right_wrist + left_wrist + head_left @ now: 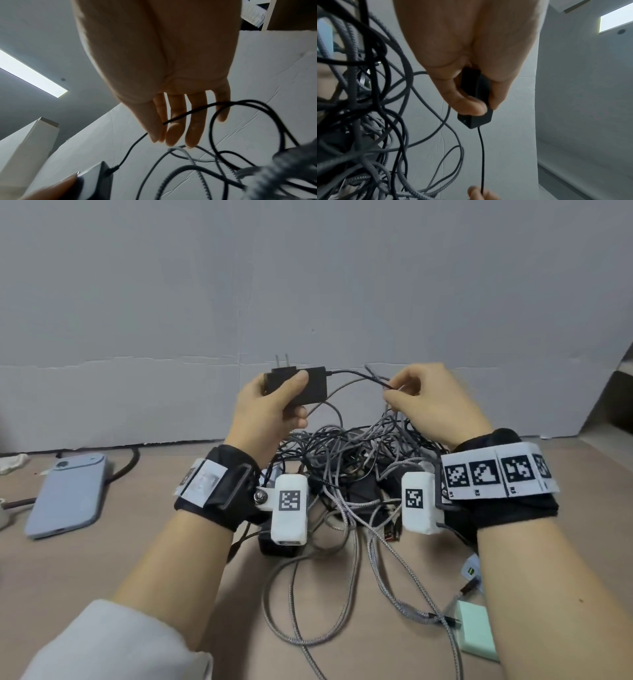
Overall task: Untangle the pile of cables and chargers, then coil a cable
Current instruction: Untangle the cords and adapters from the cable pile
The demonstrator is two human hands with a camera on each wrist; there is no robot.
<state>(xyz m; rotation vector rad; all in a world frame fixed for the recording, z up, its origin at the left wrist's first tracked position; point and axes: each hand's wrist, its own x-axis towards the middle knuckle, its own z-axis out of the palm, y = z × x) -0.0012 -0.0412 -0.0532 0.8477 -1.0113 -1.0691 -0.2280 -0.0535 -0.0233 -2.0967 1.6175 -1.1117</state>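
Observation:
A tangled pile of black and grey braided cables (356, 470) lies on the brown table (102, 570). My left hand (274, 405) grips a black charger brick (301, 386) with two prongs pointing up, lifted above the pile; the left wrist view shows the same charger (476, 102) between thumb and fingers. Its thin black cable (352, 373) runs right to my right hand (424, 402), which pinches it between thumb and forefinger. In the right wrist view that cable (188, 112) passes across the fingers (175, 132), and the charger (96, 180) shows at lower left.
A blue phone (68, 494) lies face down at the left with a dark cord beside it. A mint-green charger block (476, 635) sits at the lower right near loose USB plugs. A grey-white wall panel (308, 285) stands close behind the pile.

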